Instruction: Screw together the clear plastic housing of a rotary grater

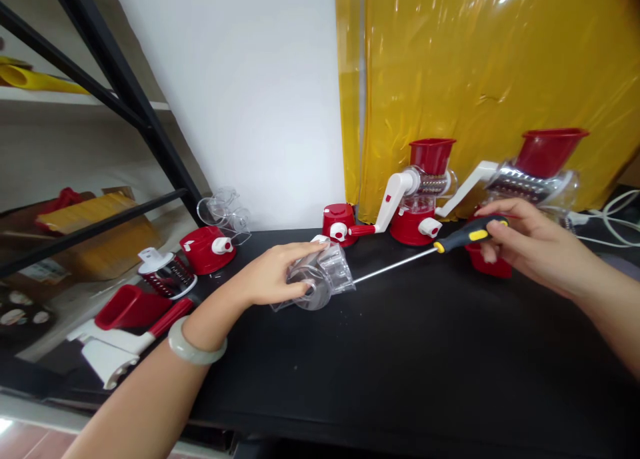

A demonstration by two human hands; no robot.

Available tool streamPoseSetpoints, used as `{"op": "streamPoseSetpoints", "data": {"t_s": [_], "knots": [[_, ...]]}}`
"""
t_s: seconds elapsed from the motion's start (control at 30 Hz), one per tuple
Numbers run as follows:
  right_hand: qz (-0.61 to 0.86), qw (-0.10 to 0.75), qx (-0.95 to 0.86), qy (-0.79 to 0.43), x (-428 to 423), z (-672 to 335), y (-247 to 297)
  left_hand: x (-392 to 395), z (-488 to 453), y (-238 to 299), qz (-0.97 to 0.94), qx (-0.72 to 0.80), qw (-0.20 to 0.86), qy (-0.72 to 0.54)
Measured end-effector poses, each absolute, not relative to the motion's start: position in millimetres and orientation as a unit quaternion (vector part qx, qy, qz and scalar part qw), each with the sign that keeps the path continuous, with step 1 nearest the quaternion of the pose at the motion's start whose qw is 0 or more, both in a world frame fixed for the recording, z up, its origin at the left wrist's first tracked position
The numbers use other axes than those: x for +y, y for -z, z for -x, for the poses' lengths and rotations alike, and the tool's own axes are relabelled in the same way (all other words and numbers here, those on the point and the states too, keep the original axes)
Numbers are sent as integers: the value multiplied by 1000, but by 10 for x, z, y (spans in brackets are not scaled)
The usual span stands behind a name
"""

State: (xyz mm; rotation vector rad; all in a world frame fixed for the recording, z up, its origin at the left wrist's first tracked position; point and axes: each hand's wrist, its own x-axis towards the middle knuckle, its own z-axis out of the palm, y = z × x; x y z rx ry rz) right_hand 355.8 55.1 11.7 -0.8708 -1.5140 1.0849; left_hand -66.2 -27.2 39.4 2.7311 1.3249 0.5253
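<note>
My left hand (274, 275) grips a clear plastic grater housing (324, 280) that lies on its side on the black table (400, 365). My right hand (530, 245) holds a screwdriver (467, 233) by its black and yellow handle. Its long metal shaft (395, 267) points left, and the tip reaches into the open end of the clear housing. A pale bangle (196, 344) sits on my left wrist.
Two assembled red and white rotary graters (425, 192) (537, 172) stand at the back by a yellow plastic sheet (490, 72). A red base (339, 224) stands beside them. Loose red, white and clear grater parts (165, 279) lie at the left, near a black shelf frame (125, 92). White cables (615, 219) run at the far right.
</note>
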Motion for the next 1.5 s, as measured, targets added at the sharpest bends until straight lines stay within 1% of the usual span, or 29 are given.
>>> {"op": "streamPoseSetpoints", "data": {"t_s": [0.07,0.1,0.13,0.27,0.33,0.43,0.6,0.67,0.77,0.87,0.93,1.1,1.17,1.27,1.37,1.43,1.5], "knots": [[388,502,-659,-404,562,-3522,-100,-271,665,-392,-887,429,30,-171],[387,499,-664,-400,562,-3504,-101,-270,666,-392,-887,428,29,-170],[377,502,-661,-411,558,-3488,-109,-270,665,-392,-888,427,29,-170],[301,530,-595,-524,527,-3475,-169,-274,655,-401,-889,426,27,-169],[282,524,-590,-545,518,-3502,-181,-277,650,-405,-889,426,27,-168],[301,508,-621,-515,537,-3555,-150,-276,651,-404,-889,425,28,-169],[380,472,-677,-417,601,-3581,-60,-267,658,-391,-888,425,30,-172],[366,483,-670,-428,605,-3561,-61,-266,660,-388,-889,424,28,-172],[297,520,-618,-510,579,-3524,-112,-268,665,-388,-888,425,26,-172],[274,519,-595,-549,540,-3516,-162,-269,671,-389,-887,428,28,-171],[286,519,-607,-529,532,-3529,-162,-269,672,-388,-887,427,29,-172],[390,504,-656,-403,580,-3548,-85,-271,660,-389,-886,429,31,-175],[390,514,-645,-409,585,-3528,-87,-272,656,-392,-886,430,30,-173],[326,548,-599,-484,549,-3492,-149,-270,657,-394,-886,429,28,-172],[286,538,-581,-539,499,-3487,-209,-266,664,-393,-886,428,28,-174],[294,534,-597,-523,491,-3502,-208,-266,666,-391,-887,427,28,-176],[333,527,-627,-467,507,-3517,-178,-269,664,-390,-888,424,27,-176]]}}
